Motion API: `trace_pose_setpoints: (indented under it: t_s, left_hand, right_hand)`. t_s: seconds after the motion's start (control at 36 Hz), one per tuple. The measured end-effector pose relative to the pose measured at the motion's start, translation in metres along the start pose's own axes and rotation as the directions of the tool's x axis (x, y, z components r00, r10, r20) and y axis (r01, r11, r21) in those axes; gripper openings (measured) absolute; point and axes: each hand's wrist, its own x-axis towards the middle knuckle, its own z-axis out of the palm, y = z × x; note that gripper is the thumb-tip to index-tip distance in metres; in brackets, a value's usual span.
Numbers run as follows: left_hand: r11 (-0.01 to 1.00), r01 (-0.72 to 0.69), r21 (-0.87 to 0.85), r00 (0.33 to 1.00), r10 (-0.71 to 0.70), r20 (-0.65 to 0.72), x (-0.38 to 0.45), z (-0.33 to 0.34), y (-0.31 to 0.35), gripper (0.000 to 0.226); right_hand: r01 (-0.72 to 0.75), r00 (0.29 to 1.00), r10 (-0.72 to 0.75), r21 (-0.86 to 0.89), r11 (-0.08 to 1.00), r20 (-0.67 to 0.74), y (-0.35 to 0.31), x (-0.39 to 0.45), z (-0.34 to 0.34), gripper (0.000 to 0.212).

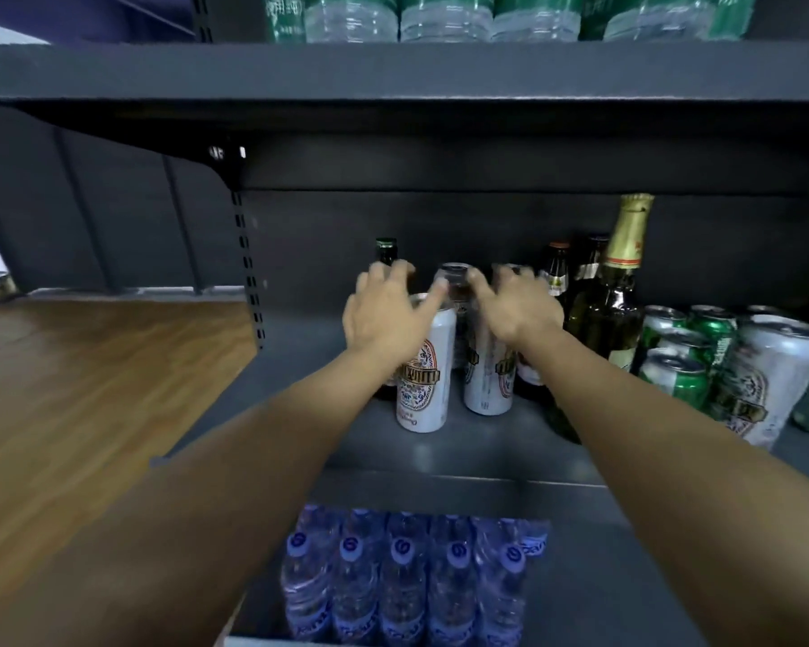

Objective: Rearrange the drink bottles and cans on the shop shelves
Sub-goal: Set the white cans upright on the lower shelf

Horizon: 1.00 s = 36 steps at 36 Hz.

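Observation:
On the middle shelf [300,389] stand two tall white beer cans, one on the left [423,385] and one on the right [486,380]. Another can [454,275] stands behind them, and its top shows between my hands. My left hand [388,315] hovers over the left can with fingers spread, its thumb close to the rear can. My right hand [510,305] reaches over the right can, fingers also spread and blurred. Neither hand holds anything. A dark bottle [386,249] stands behind my left hand.
Right of my hands stand brown bottles [556,268], a large green bottle with gold foil [622,282], green cans [673,371] and a big white can [767,385]. Water bottles fill the lower shelf [407,576] and the upper shelf [444,16]. Wooden floor [90,366] lies at the left.

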Motion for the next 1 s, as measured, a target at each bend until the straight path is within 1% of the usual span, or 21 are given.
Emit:
trace_pose_setpoints:
  t_s: [0.03,0.06,0.08,0.11,0.14,0.17,0.19,0.22,0.25,0.28,0.31,0.33,0.39,0.44,0.56,0.61,0.69,0.81,0.89,0.94,1.0]
  left_hand:
    - [0.996,0.038,-0.078,0.996,-0.044,-0.079,0.004,-0.003,-0.005,0.049]
    - [0.985,0.091,-0.144,0.986,-0.110,-0.126,0.009,-0.004,-0.010,0.044]
    - [0.970,0.153,-0.189,0.975,-0.179,-0.132,0.014,-0.004,-0.017,0.043]
    - [0.952,0.220,-0.214,0.965,-0.245,-0.097,0.020,-0.001,-0.026,0.045]
    - [0.929,0.284,-0.238,0.953,-0.300,-0.032,0.025,0.004,-0.036,0.051]
    - [0.895,0.346,-0.281,0.938,-0.340,0.069,0.028,0.010,-0.045,0.060]
    - [0.848,0.396,-0.352,0.918,-0.354,0.180,0.030,0.015,-0.050,0.071]
    - [0.788,0.444,-0.427,0.893,-0.352,0.281,0.032,0.021,-0.054,0.079]
    - [0.728,0.488,-0.481,0.868,-0.345,0.358,0.033,0.028,-0.058,0.081]
    - [0.693,0.513,-0.506,0.850,-0.330,0.411,0.033,0.034,-0.060,0.079]
    - [0.690,0.518,-0.506,0.843,-0.308,0.442,0.034,0.040,-0.062,0.074]
    - [0.702,0.510,-0.497,0.841,-0.288,0.458,0.035,0.045,-0.063,0.071]
    - [0.724,0.487,-0.488,0.854,-0.277,0.440,0.034,0.048,-0.060,0.062]
    - [0.751,0.472,-0.462,0.865,-0.293,0.407,0.035,0.051,-0.060,0.052]
    - [0.743,0.473,-0.473,0.875,-0.331,0.354,0.040,0.044,-0.065,0.037]
    - [0.739,0.483,-0.470,0.871,-0.352,0.342,0.041,0.040,-0.072,0.040]
    - [0.749,0.485,-0.452,0.871,-0.367,0.327,0.041,0.029,-0.085,0.047]
    - [0.764,0.492,-0.417,0.869,-0.401,0.291,0.043,0.011,-0.104,0.047]
    - [0.760,0.503,-0.411,0.864,-0.427,0.268,0.043,0.001,-0.121,0.046]
    - [0.749,0.514,-0.418,0.858,-0.442,0.263,0.043,-0.002,-0.132,0.045]
    - [0.743,0.519,-0.421,0.855,-0.447,0.265,0.042,-0.002,-0.139,0.045]
  right_hand:
    - [0.039,0.993,-0.038,0.005,0.999,-0.109,-0.003,-0.002,-0.003,0.062]
    - [0.089,0.978,-0.080,0.036,0.995,-0.190,-0.007,-0.004,-0.006,0.058]
    - [0.147,0.969,-0.126,0.088,0.985,-0.213,-0.012,-0.006,-0.009,0.056]
    - [0.204,0.967,-0.177,0.144,0.968,-0.182,-0.018,-0.007,-0.011,0.055]
    - [0.253,0.966,-0.236,0.179,0.951,-0.108,-0.024,-0.008,-0.012,0.056]
    - [0.293,0.955,-0.296,0.163,0.942,-0.007,-0.029,-0.009,-0.014,0.059]
    - [0.345,0.932,-0.351,0.078,0.935,0.093,-0.034,-0.010,-0.014,0.064]
    - [0.409,0.902,-0.393,-0.058,0.911,0.179,-0.038,-0.010,-0.014,0.070]
    - [0.466,0.875,-0.417,-0.195,0.863,0.247,-0.042,-0.009,-0.013,0.076]
    - [0.505,0.855,-0.426,-0.292,0.812,0.294,-0.045,-0.008,-0.012,0.080]
    - [0.520,0.847,-0.421,-0.341,0.783,0.323,-0.048,-0.008,-0.012,0.083]
    - [0.522,0.845,-0.416,-0.359,0.773,0.335,-0.050,-0.007,-0.011,0.082]
    - [0.531,0.839,-0.424,-0.349,0.772,0.340,-0.053,-0.004,-0.009,0.076]
    - [0.524,0.839,-0.425,-0.293,0.800,0.339,-0.056,-0.002,-0.008,0.070]
    - [0.488,0.845,-0.405,-0.194,0.851,0.351,-0.060,0.005,-0.004,0.069]
    - [0.464,0.854,-0.382,-0.184,0.867,0.352,-0.063,0.010,-0.001,0.067]
    - [0.413,0.887,-0.347,-0.191,0.890,0.305,-0.071,0.017,0.012,0.065]
    - [0.305,0.939,-0.267,-0.168,0.937,0.216,-0.085,0.025,0.033,0.068]
    - [0.245,0.962,-0.212,-0.195,0.950,0.174,-0.095,0.031,0.045,0.061]
    - [0.228,0.962,-0.185,-0.217,0.949,0.203,-0.102,0.036,0.048,0.064]
    - [0.242,0.923,-0.155,-0.218,0.946,0.351,-0.109,0.042,0.044,0.076]
